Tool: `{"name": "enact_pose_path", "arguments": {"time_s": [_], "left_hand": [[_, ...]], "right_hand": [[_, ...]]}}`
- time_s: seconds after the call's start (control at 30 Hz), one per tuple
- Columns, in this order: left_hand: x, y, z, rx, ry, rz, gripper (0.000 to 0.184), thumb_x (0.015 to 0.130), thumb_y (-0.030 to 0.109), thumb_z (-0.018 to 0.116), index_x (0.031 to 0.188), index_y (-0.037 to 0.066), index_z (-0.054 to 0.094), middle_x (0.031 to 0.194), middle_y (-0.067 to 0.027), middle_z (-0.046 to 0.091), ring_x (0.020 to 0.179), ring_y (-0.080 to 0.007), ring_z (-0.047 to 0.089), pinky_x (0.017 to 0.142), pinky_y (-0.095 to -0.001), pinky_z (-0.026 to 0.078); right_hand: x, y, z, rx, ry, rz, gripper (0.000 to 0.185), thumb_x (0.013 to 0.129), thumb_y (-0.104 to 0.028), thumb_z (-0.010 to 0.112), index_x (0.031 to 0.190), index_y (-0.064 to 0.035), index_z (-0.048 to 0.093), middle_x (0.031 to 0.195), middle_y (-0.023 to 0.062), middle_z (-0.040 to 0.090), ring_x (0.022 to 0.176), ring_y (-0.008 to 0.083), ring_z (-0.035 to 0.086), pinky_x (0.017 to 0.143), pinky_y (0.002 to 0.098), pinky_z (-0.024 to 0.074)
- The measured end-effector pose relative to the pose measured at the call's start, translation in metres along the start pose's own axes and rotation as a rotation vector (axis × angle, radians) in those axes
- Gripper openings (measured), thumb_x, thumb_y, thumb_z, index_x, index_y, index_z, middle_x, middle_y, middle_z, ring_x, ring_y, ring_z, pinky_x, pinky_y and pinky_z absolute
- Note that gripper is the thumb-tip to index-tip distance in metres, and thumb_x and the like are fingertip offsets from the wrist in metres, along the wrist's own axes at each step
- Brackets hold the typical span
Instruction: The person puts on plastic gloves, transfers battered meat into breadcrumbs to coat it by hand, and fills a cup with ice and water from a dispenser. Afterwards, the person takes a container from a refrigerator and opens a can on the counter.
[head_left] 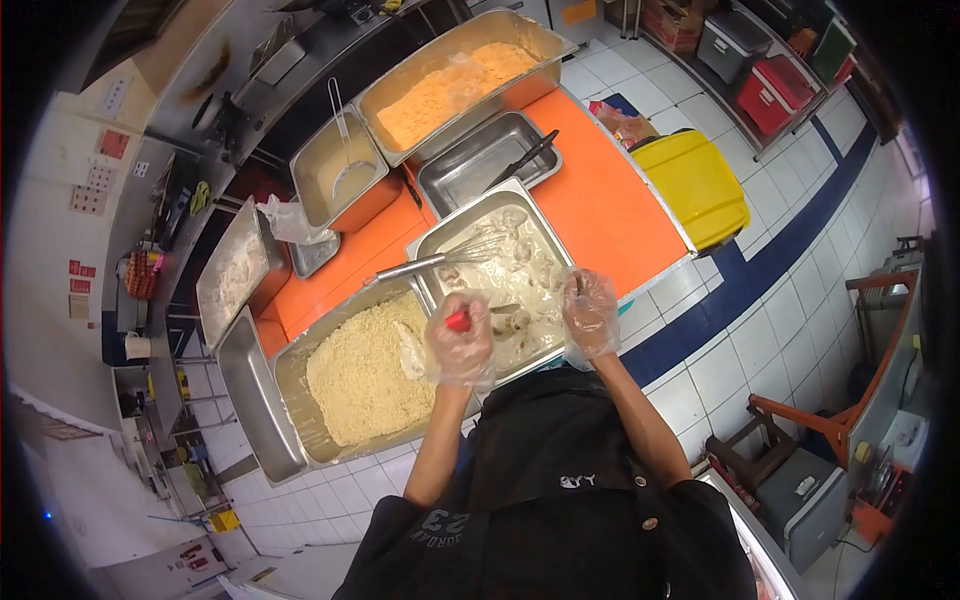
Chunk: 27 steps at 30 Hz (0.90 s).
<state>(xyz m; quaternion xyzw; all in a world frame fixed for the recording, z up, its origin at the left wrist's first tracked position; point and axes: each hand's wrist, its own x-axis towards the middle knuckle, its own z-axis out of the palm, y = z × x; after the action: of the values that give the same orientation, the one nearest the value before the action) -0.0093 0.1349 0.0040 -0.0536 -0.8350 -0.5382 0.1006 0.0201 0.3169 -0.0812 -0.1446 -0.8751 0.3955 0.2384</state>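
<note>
While at the batter pan, left hand tight round a red-handled utensil, right hand half-curled, its hold unclear.

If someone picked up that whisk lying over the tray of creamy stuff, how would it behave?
The whisk would probably feel light for its size, since its head is just thin, open wires. Those wires may flex, while the thick metal handle likely stays stiff. It might drip too: the wires lie in or just over the wet-looking creamy mixture.

bright indoor light, strong fisheye bending, black vignetted corners; softer detail toward edges
</note>
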Motion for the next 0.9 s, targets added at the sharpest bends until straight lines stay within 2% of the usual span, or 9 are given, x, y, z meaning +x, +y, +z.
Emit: {"name": "enact_pose_path", "arguments": {"time_s": [0.13, 0.17, 0.2, 0.33, 0.4, 0.6, 0.73, 0.83, 0.9], "left_hand": [[0.024, -0.043, 0.036, 0.366, -0.006, 0.101, 0.027, 0.091, 0.019, 0.061, 0.071, 0.001, 0.059, 0.063, -0.0056, 0.056, 0.054, -0.0131, 0.051, 0.051, -0.0298, 0.04], [0.035, -0.058, 0.048, 0.369, 0.151, 0.008, 0.032, 0.092, 0.024, 0.061, 0.068, 0.002, 0.057, 0.062, -0.0053, 0.055, 0.054, -0.014, 0.05, 0.05, -0.0312, 0.039], [0.044, -0.065, 0.058, 0.366, 0.303, -0.085, 0.037, 0.092, 0.028, 0.061, 0.066, 0.003, 0.055, 0.06, -0.0051, 0.053, 0.053, -0.0148, 0.049, 0.049, -0.0325, 0.038], [0.078, -0.068, 0.048, 0.102, 0.32, -0.118, 0.046, 0.093, 0.036, 0.06, 0.062, 0.003, 0.051, 0.055, -0.0047, 0.05, 0.049, -0.0143, 0.045, 0.047, -0.0338, 0.036], [0.084, -0.071, 0.04, -0.023, 0.439, -0.114, 0.053, 0.093, 0.043, 0.06, 0.06, 0.004, 0.047, 0.051, -0.0018, 0.044, 0.045, -0.0141, 0.041, 0.045, -0.0346, 0.034], [0.094, -0.064, 0.009, -0.106, 0.371, -0.504, 0.055, 0.094, 0.048, 0.056, 0.061, 0.005, 0.046, 0.053, 0.0002, 0.042, 0.046, -0.0136, 0.04, 0.045, -0.0345, 0.034], [0.098, -0.092, 0.003, -0.083, 0.414, -0.503, 0.056, 0.094, 0.05, 0.054, 0.06, 0.006, 0.045, 0.052, -0.0006, 0.042, 0.046, -0.0139, 0.04, 0.044, -0.0342, 0.034], [0.094, -0.094, 0.008, -0.119, 0.437, -0.625, 0.054, 0.094, 0.051, 0.053, 0.062, 0.008, 0.047, 0.052, 0.0006, 0.042, 0.045, -0.0132, 0.039, 0.043, -0.0325, 0.032], [0.079, -0.087, 0.009, -0.187, 0.282, -0.619, 0.05, 0.095, 0.051, 0.052, 0.065, 0.011, 0.048, 0.052, 0.0026, 0.04, 0.047, -0.0116, 0.038, 0.043, -0.03, 0.03]], "right_hand": [[0.001, -0.002, -0.002, -0.02, -0.081, 0.007, 0.007, 0.09, -0.013, 0.055, 0.093, -0.0075, 0.057, 0.088, 0.0141, 0.061, 0.085, 0.0344, 0.056, 0.077, 0.0423, 0.0451], [0.001, -0.002, -0.003, -0.004, -0.08, 0.022, 0.006, 0.09, -0.013, 0.055, 0.093, -0.0077, 0.057, 0.088, 0.0139, 0.06, 0.085, 0.0342, 0.056, 0.078, 0.0424, 0.0449], [0.0, -0.001, -0.002, -0.008, -0.071, 0.022, 0.006, 0.09, -0.013, 0.055, 0.093, -0.0077, 0.057, 0.088, 0.0139, 0.06, 0.085, 0.0342, 0.056, 0.078, 0.0424, 0.0449], [0.001, -0.006, -0.004, -0.013, 0.019, 0.006, 0.007, 0.091, -0.013, 0.054, 0.095, -0.0086, 0.058, 0.088, 0.0135, 0.06, 0.086, 0.034, 0.056, 0.079, 0.0422, 0.0446], [-0.001, -0.006, -0.005, -0.015, 0.028, 0.008, 0.008, 0.091, -0.014, 0.054, 0.095, -0.0089, 0.058, 0.089, 0.0135, 0.06, 0.086, 0.034, 0.056, 0.079, 0.0421, 0.0446], [-0.003, 0.003, 0.002, -0.058, -0.019, 0.02, 0.01, 0.092, -0.016, 0.054, 0.098, -0.0088, 0.058, 0.089, 0.0138, 0.061, 0.087, 0.0336, 0.056, 0.08, 0.0421, 0.0447], [-0.002, 0.001, 0.001, -0.024, -0.067, 0.045, 0.011, 0.092, -0.016, 0.053, 0.098, -0.0075, 0.057, 0.091, 0.0142, 0.061, 0.089, 0.0337, 0.056, 0.081, 0.0419, 0.0449], [-0.002, 0.001, 0.003, -0.026, -0.084, 0.07, 0.011, 0.092, -0.016, 0.054, 0.097, -0.0073, 0.057, 0.091, 0.0141, 0.062, 0.09, 0.0334, 0.056, 0.081, 0.0418, 0.0449], [-0.003, 0.002, 0.003, -0.048, -0.094, 0.081, 0.011, 0.092, -0.016, 0.054, 0.097, -0.0074, 0.057, 0.091, 0.0139, 0.062, 0.09, 0.0331, 0.056, 0.082, 0.0418, 0.0449]]}}
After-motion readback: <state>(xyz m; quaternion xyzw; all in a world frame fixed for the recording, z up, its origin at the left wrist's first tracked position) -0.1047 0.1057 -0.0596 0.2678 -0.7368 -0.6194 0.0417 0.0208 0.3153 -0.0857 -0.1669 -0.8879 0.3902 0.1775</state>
